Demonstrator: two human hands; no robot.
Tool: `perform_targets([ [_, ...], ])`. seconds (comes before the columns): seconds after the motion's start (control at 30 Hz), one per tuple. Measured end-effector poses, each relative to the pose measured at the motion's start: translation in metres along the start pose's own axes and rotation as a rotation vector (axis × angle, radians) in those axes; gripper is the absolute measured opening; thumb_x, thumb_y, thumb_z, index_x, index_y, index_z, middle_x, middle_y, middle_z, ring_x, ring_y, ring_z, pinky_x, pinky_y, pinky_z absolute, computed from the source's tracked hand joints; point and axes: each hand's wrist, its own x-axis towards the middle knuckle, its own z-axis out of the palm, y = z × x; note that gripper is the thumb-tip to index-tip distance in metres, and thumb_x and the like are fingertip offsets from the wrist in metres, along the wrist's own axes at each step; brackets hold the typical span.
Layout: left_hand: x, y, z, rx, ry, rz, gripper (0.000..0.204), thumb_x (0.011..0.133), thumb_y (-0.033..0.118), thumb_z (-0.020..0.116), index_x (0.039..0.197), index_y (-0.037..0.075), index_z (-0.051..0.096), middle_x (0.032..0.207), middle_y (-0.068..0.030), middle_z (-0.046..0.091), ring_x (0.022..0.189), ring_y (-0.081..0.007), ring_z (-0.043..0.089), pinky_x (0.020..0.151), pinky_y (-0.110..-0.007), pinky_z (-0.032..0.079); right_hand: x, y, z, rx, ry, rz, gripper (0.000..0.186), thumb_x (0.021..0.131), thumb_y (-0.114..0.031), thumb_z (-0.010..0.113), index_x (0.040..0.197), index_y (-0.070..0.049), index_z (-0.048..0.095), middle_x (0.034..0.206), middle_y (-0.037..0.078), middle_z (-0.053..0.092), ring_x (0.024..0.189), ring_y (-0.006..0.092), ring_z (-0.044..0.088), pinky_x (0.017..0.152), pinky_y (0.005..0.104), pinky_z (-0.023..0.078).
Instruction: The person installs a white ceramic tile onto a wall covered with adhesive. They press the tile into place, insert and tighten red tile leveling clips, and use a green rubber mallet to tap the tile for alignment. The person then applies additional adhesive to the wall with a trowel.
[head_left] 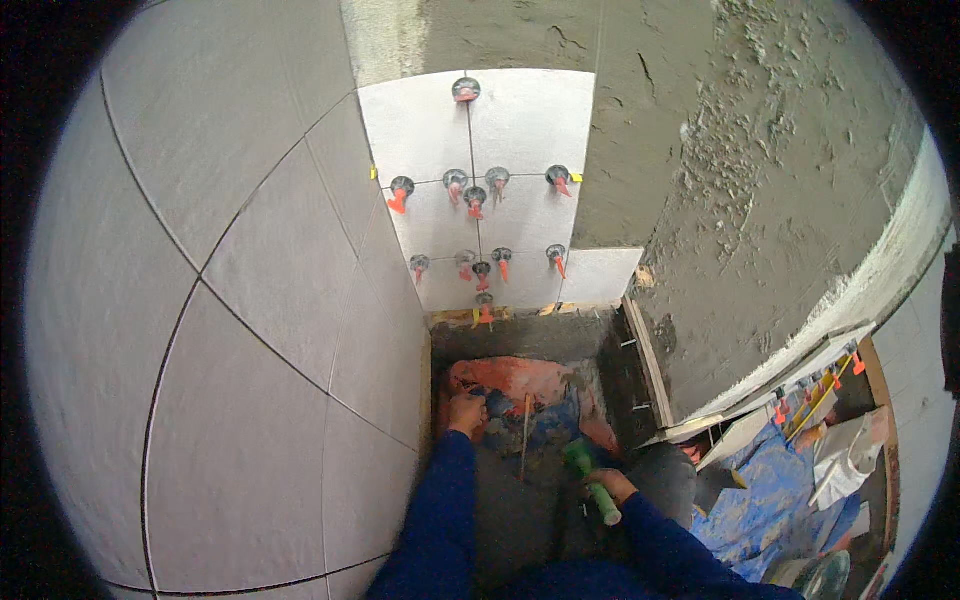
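Head view, and it's cramped down here: the right hand (615, 486) has its fingers wrapped round the green tool (605, 501), low in the recess (530, 338), the tool's broad end toward the middle. Left hand (466, 413) sits at the red sheet (510, 374), fingers curled inward; whether they pinch anything, I can't tell.

So what could bite? That thin stick (525, 432) stands between the two hands, and a careless sweep of the tool leftward would likely knock it. Loose folds of the sheet could snag a finger or the tool's end. Higher up, red-levered clips (475, 203) jut off the white tiles (530, 125), the lowest at the bottom row's edge; a hand rising fast there might catch one and shift a tile.

Edges now! The grey wall (200, 430) hems the left arm in closely, so little swing that way. On the right, the pale strip (648, 360) lines the recess's rim; an elbow thrown wide could strike it. Best room, I'd judge, is between the hands and back toward the body, minding the stick.
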Motion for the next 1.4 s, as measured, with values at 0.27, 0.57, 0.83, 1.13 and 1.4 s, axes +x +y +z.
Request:
perform_targets([
  [0.27,0.006,-0.008,-0.011,0.185,-0.096,0.205,0.016,0.091,0.017,0.067,0.089,0.001,0.069,0.074,-0.0068,0.069,0.059,-0.0171,0.065,0.050,-0.033,0.049,0.005,0.002,0.007,0.682,0.051,0.321,0.018,0.095,-0.016,0.063,0.098,0.001,0.068,0.083,0.012,0.069,0.070,0.0252,0.068,0.064,0.0398,0.054],
  [0.57,-0.012,0.019,-0.011,-0.049,-0.100,-0.140,0.017,0.094,0.016,0.065,0.098,0.000,0.068,0.075,-0.0052,0.067,0.060,-0.0176,0.064,0.053,-0.032,0.050,0.024,0.033,0.016,0.858,0.066,0.291,0.016,0.090,-0.007,0.066,0.102,0.003,0.064,0.084,0.013,0.068,0.069,0.0232,0.067,0.062,0.0377,0.055],
  [0.83,-0.003,0.003,-0.021,0.038,-0.124,-0.110,0.025,0.096,0.019,0.060,0.111,0.003,0.072,0.095,-0.0060,0.073,0.073,-0.0180,0.068,0.062,-0.033,0.055,0.025,0.021,0.020,0.768,0.098,0.375,0.028,0.090,-0.004,0.065,0.116,0.004,0.057,0.083,0.012,0.065,0.068,0.0245,0.067,0.058,0.0394,0.055],
  [1.13,-0.005,0.011,-0.028,0.359,-0.227,0.374,0.018,0.092,0.018,0.068,0.095,0.001,0.071,0.078,-0.0044,0.066,0.060,-0.0153,0.063,0.052,-0.029,0.048,-0.032,-0.113,0.016,0.339,0.358,-0.299,0.072,0.092,-0.008,0.064,0.156,-0.005,0.032,0.102,0.012,0.066,0.076,0.0184,0.064,0.071,0.0356,0.055],
  [1.4,-0.016,0.022,-0.020,0.108,-0.209,0.118,0.019,0.089,0.018,0.072,0.098,0.002,0.068,0.080,-0.0043,0.066,0.061,-0.0139,0.061,0.051,-0.028,0.046,-0.043,-0.347,-0.076,0.356,0.563,-0.656,0.071,0.097,-0.004,0.058,0.160,-0.009,0.027,0.091,0.004,0.058,0.061,0.0112,0.057,0.053,0.0285,0.051],
])
